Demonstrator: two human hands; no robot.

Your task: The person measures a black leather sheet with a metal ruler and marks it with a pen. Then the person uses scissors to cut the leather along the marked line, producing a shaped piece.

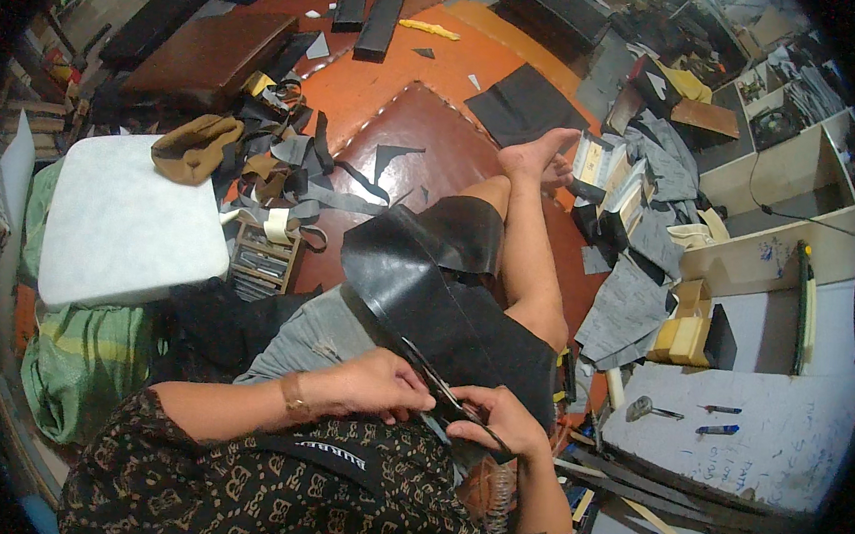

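Note:
A large sheet of shiny black leather (501, 345) drapes over my lap and legs, with a folded flap (398, 265) at its far left. My right hand (501, 423) is closed around what look like dark scissors (440, 383), whose long narrow blades point up and left along the leather's near edge. Close beside them, my left hand (381, 380) is pinched, its fingertips almost at the scissors. Whatever lies between those left fingers is too small or hidden to make out. Grey cloth (330, 334) covers my left thigh.
To the left stand a white padded block (136, 230) and a green sack (84, 368). Strips and scraps (287, 165) lie near a small tool box (263, 262). At right are grey sheets (630, 314), a white board with pens (731, 432) and a pale open box (783, 215).

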